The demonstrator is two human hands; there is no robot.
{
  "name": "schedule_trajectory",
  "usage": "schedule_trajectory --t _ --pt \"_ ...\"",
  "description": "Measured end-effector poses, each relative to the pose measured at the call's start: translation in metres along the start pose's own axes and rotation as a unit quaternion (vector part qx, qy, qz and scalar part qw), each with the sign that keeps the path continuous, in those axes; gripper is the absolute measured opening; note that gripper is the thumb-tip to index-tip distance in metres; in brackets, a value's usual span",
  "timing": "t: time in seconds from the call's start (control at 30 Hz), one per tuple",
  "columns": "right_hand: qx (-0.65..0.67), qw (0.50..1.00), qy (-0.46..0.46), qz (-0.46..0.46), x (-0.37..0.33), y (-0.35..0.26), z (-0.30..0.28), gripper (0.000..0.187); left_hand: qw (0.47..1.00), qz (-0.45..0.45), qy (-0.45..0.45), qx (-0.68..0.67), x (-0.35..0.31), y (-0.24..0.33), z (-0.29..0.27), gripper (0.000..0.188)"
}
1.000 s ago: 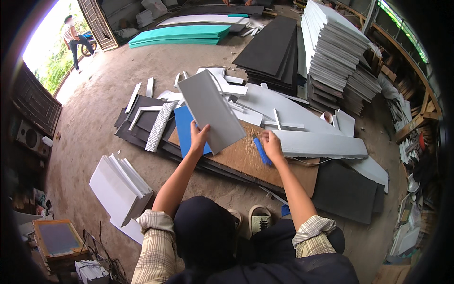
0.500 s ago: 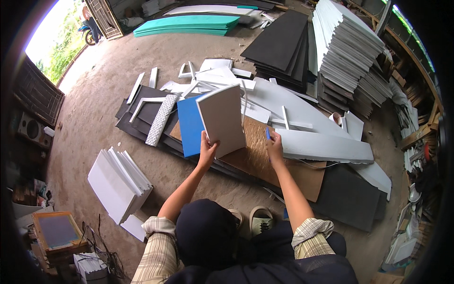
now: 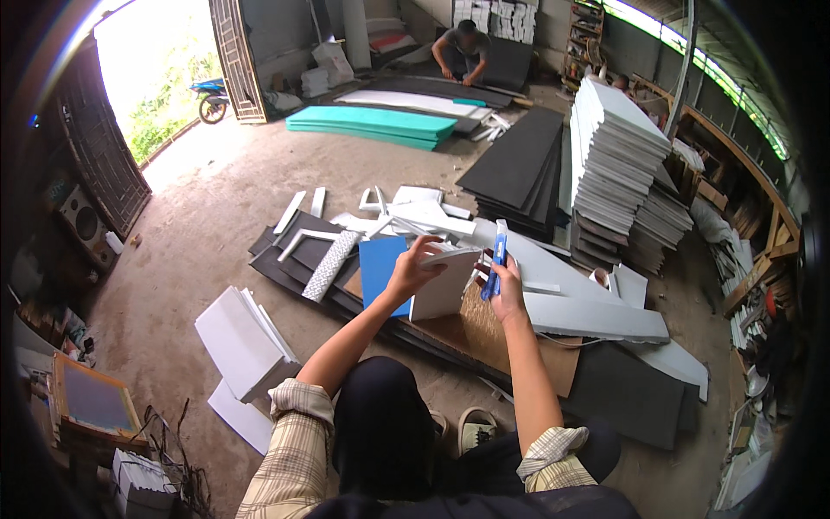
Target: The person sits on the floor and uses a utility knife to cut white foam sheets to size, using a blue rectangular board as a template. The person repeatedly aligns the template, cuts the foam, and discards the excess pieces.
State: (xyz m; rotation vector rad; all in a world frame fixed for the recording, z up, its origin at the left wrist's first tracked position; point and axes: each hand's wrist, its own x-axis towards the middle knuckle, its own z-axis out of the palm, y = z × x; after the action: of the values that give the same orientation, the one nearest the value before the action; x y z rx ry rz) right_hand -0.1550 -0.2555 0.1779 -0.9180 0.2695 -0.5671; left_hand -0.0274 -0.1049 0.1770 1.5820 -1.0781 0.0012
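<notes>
A white foam sheet (image 3: 443,292) stands upright on a brown board (image 3: 484,318) in front of me. My left hand (image 3: 417,266) is closed over its upper left edge, fingers bent across the top. In my right hand (image 3: 508,290) is a blue utility knife (image 3: 499,251), held upright just right of the sheet. Whether the knife touches the sheet, I cannot tell. Behind and left of the sheet is a flat blue panel (image 3: 379,266), partly hidden by my left hand and the sheet.
White offcuts (image 3: 419,210) and a textured white strip (image 3: 331,264) lie beyond. A stack of white sheets (image 3: 242,333) leans at left. Dark sheets (image 3: 627,394) and a long white piece (image 3: 596,317) lie at right. Green sheets (image 3: 372,125) and a crouching person (image 3: 462,56) are farther back.
My left hand has moved from the sheet's lower left side to its upper edge. My right hand has raised the knife beside the sheet. The view has tilted up, showing another person.
</notes>
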Motion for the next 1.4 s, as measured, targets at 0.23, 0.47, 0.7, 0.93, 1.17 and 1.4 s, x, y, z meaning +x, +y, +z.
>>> schedule_trajectory --t 0.23,0.47,0.7,0.93,1.17,1.4 --pt "-0.102 0.993 0.034 -0.047 -0.02 -0.009 0.004 0.023 0.933 0.079 -0.105 0.335 0.02 0.031 -0.018 0.049" --pt "-0.273 0.954 0.113 -0.058 -0.039 0.013 0.002 0.036 0.84 0.055 -0.11 0.529 0.028 0.019 0.018 0.043" --pt "-0.573 0.794 0.108 -0.174 -0.045 0.03 -0.007 0.031 0.868 0.074 -0.067 0.487 0.026 0.018 0.035 0.028" --pt "-0.654 0.734 0.111 -0.147 -0.059 0.016 0.019 0.029 0.876 0.062 -0.047 0.476 0.025 0.021 0.035 0.027" --pt "-0.667 0.728 0.103 -0.123 -0.06 0.016 0.022 0.03 0.874 0.111 -0.004 0.473 0.026 0.013 0.035 0.018" --pt "-0.683 0.717 0.087 -0.106 -0.056 0.015 0.019 0.036 0.887 0.107 -0.001 0.45 0.026 0.013 0.036 0.014"
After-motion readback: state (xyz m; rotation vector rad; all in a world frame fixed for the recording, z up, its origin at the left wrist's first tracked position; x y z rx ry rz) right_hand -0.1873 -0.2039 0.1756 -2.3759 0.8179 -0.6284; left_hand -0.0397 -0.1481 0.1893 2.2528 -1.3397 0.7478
